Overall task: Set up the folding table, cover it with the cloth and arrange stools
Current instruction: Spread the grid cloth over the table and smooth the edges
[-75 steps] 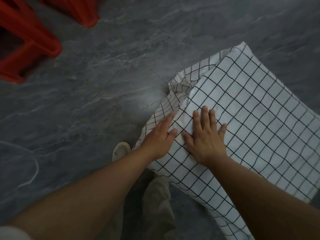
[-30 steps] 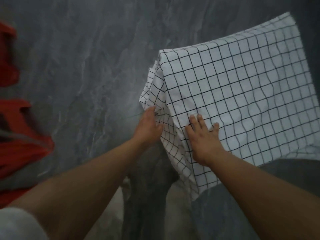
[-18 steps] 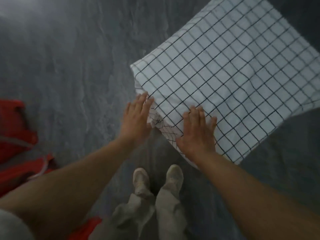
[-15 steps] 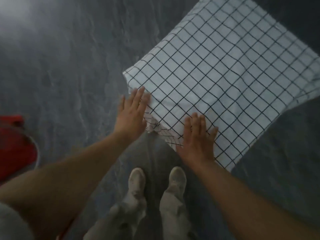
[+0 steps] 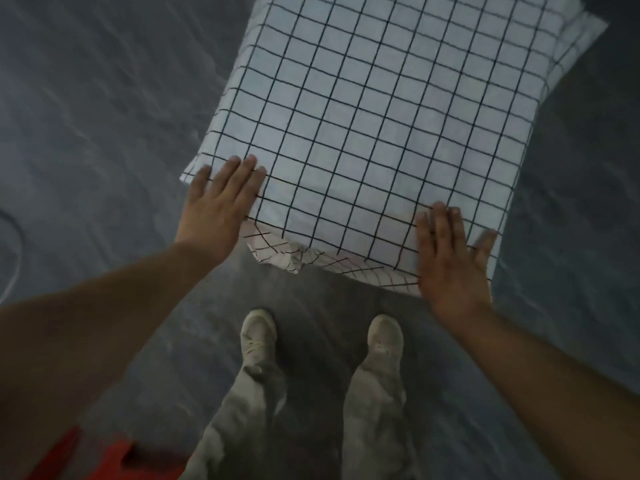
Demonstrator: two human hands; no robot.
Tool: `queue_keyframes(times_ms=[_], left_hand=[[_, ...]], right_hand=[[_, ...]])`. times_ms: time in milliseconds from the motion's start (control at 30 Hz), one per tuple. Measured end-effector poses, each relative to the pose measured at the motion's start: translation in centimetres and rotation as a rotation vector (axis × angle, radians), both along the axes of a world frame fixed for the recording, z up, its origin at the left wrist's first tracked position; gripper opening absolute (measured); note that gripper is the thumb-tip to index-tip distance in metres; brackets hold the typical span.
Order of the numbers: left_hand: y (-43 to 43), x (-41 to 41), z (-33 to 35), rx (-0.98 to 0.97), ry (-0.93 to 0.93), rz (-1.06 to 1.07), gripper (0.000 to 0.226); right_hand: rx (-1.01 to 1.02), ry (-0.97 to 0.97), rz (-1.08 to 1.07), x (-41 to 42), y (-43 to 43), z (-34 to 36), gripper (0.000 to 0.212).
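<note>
Grey marbled floor [image 5: 86, 98]. One white, black-gridded cloth [image 5: 374, 116] covers the desk, rumpled below the near edge. Two grips: left grip [image 5: 218, 206] and right grip [image 5: 450, 265] press it, fingers straight.

The white cloth with a black grid [image 5: 374, 116] is covering the whole bench top and lying flat, leaving a broad way between the left grip [image 5: 218, 206], which is lying flat at the near left corner, and the right grip [image 5: 450, 261], which is lying flat at the near right corner. Its near edge is hanging down just ahead of the person's pale shoes [image 5: 258, 334], narrowing the gap there. The dark grey marbled floor [image 5: 86, 116] is stretching open on both sides of the bench. A red plastic stool [image 5: 114, 459] is sitting at the lower left, near the left leg.
</note>
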State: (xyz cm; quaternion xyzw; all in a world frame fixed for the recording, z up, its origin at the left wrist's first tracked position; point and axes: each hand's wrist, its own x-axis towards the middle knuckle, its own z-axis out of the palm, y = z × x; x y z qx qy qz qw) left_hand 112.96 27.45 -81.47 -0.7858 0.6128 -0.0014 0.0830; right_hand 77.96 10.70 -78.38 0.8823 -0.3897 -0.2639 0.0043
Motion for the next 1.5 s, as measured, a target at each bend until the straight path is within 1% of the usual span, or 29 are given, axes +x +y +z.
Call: queue_keyframes(times_ms=[100,167,200,333,400,500,667,733,833,1000,1100,1200,1300,1400,1500], left_hand=[[-0.2,1.5,-0.4,-0.060,0.013,-0.048,0.090],[-0.7,1.9,-0.5,-0.081,0.010,-0.044,0.093],[-1.0,2.1,-0.6,-0.085,0.013,-0.038,0.095],[-1.2,2.2,-0.9,-0.062,0.020,-0.052,0.110],[-1.0,1.8,-1.0,-0.041,0.027,-0.052,0.113],[-0.7,1.1,-1.1,-0.046,0.005,-0.038,0.112],[0.4,-1.1,-1.2,-0.053,-0.013,-0.037,0.108],[0.9,-2.2,-1.3,-0.039,-0.012,-0.035,0.108],[1.3,-3.1,-1.1,-0.027,-0.013,-0.022,0.108],[0.5,-2.1,0.3,-0.004,0.034,-0.038,0.107],[0.5,-1.2,0.8,0.021,0.071,-0.047,0.112],[1.2,-0.8,0.6,0.043,0.103,-0.039,0.114],[1.7,-0.8,0.4,0.061,0.100,-0.018,0.110],[2.1,-0.4,0.2,0.059,0.096,-0.033,0.098],[2.5,0.1,0.2,0.066,0.094,-0.046,0.098]], right_hand=[[-0.041,0.010,-0.032,-1.5,0.3,-0.6,0.127],[-0.051,-0.019,-0.018,-2.5,0.1,-1.1,0.135],[-0.054,-0.043,-0.003,-2.9,0.0,-1.3,0.135],[-0.010,-0.126,0.026,-3.0,-0.3,-1.9,0.125],[0.010,-0.138,0.015,-3.0,-0.1,-2.1,0.121],[0.025,-0.144,0.022,-3.5,-0.4,-2.1,0.122],[0.023,-0.176,0.081,-5.6,-1.4,-1.1,0.109],[0.039,-0.131,0.088,-6.3,-1.6,-0.7,0.110],[0.048,-0.043,0.073,-6.8,-1.5,-0.5,0.117],[0.022,0.054,0.057,-6.5,-1.7,-0.1,0.126],[0.024,0.035,0.052,-6.5,-1.9,0.5,0.128],[0.029,-0.055,0.058,-6.3,-1.7,1.0,0.130],[0.028,-0.101,0.034,-5.3,-1.2,1.0,0.126],[0.042,-0.097,-0.018,-4.4,-0.7,0.5,0.119],[0.047,-0.100,-0.021,-4.2,-0.6,0.4,0.120]])
